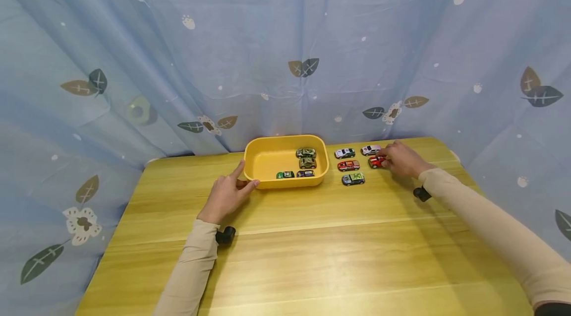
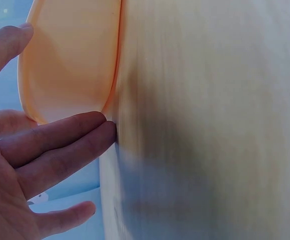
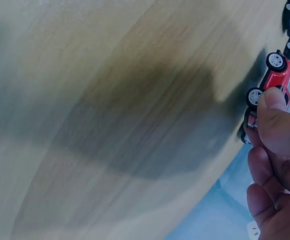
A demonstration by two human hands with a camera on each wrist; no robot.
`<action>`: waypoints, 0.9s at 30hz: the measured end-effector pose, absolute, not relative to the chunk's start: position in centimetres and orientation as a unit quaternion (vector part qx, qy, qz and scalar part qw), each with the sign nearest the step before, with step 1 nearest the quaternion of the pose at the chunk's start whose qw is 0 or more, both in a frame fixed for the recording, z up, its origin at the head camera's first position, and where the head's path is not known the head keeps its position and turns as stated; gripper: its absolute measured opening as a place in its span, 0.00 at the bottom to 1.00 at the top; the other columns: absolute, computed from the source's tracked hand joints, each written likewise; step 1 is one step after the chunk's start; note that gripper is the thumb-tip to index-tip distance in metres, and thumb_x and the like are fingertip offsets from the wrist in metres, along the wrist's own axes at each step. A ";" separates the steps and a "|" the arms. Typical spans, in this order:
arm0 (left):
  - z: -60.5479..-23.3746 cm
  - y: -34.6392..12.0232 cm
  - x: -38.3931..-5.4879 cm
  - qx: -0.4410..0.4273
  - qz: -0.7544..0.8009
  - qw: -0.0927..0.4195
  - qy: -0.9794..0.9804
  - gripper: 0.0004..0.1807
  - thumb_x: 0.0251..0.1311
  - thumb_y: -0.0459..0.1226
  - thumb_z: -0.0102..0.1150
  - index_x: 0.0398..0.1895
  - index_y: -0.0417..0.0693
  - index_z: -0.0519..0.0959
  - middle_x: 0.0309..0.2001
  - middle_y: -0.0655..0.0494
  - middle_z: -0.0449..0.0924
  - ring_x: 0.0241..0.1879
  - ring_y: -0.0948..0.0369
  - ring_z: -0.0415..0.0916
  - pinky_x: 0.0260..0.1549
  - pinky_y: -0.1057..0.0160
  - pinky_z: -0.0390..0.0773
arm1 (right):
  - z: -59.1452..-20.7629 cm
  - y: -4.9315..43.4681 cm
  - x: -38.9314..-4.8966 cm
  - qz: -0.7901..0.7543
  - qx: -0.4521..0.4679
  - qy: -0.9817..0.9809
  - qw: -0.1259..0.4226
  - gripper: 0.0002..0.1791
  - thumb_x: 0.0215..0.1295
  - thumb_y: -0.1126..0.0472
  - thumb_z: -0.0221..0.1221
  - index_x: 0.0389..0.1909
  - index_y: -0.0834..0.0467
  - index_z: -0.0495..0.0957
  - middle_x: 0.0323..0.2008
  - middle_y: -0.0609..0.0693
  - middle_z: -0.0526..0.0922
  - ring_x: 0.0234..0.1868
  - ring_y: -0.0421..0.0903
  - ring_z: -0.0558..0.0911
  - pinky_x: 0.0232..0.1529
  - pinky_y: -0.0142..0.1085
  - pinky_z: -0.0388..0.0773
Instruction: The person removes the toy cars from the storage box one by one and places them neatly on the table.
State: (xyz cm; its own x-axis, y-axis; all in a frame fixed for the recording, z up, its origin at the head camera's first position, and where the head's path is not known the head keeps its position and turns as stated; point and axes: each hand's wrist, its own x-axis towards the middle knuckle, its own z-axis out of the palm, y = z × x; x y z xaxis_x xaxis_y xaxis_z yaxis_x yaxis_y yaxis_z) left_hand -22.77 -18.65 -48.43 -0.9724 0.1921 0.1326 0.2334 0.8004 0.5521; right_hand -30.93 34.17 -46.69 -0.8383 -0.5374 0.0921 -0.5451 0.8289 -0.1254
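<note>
At the left end of the yellow tray (image 1: 254,183), my left hand (image 1: 224,198) rests with extended fingers at the rim. The left wrist view shows its fingers (image 2: 59,142) fairly straight against the tray's end. My right hand (image 1: 403,159) pinches a red toy car (image 3: 277,75) between thumb and fingers, at the right of the table. Close behind that car is a pale pink-and-white toy car (image 1: 371,150). To its left, a white car (image 1: 345,154), a red-orange car (image 1: 348,165) and a blue-and-green car (image 1: 353,179) form a column.
Inside the tray, toward its right, sit a green camouflage car (image 1: 305,153), a brown-green car (image 1: 308,163), a green car (image 1: 285,174) and a dark blue car (image 1: 306,173). A blue patterned curtain (image 1: 267,48) hangs along the back of the wooden table (image 1: 312,251).
</note>
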 end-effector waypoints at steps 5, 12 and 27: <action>-48.5 -18.6 -22.8 -0.116 -0.294 0.039 -0.948 0.51 0.72 0.64 0.59 0.85 0.43 0.56 0.49 0.41 0.90 0.58 0.42 0.85 0.62 0.41 0.80 | -47.1 34.1 -31.0 0.062 0.279 -0.958 0.029 0.13 0.67 0.70 0.68 0.51 0.67 0.88 0.42 0.64 0.89 0.45 0.63 0.85 0.55 0.61 0.80; -48.6 -18.8 -22.8 -0.115 -0.296 0.046 -0.947 0.51 0.71 0.64 0.59 0.85 0.43 0.56 0.49 0.41 0.90 0.58 0.41 0.85 0.62 0.40 0.80 | -47.3 33.9 -31.1 0.057 0.275 -0.959 0.035 0.13 0.66 0.69 0.70 0.51 0.66 0.88 0.42 0.64 0.89 0.46 0.65 0.84 0.54 0.62 0.80; -48.4 -18.9 -22.6 -0.114 -0.291 0.045 -0.949 0.51 0.72 0.63 0.60 0.85 0.42 0.57 0.49 0.41 0.91 0.55 0.42 0.87 0.59 0.42 0.82 | -46.1 33.6 -30.7 0.044 0.248 -0.968 0.026 0.27 0.54 0.58 0.80 0.55 0.63 0.87 0.45 0.63 0.90 0.47 0.66 0.85 0.49 0.63 0.80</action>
State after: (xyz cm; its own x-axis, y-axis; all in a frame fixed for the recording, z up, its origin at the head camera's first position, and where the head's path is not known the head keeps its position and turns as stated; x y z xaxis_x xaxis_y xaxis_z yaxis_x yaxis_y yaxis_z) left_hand -22.59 -18.86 -48.41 -0.9698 0.1905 0.1524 0.2432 0.8043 0.5422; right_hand -30.69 33.56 -46.12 -0.8761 -0.4768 0.0717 -0.4813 0.8737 -0.0715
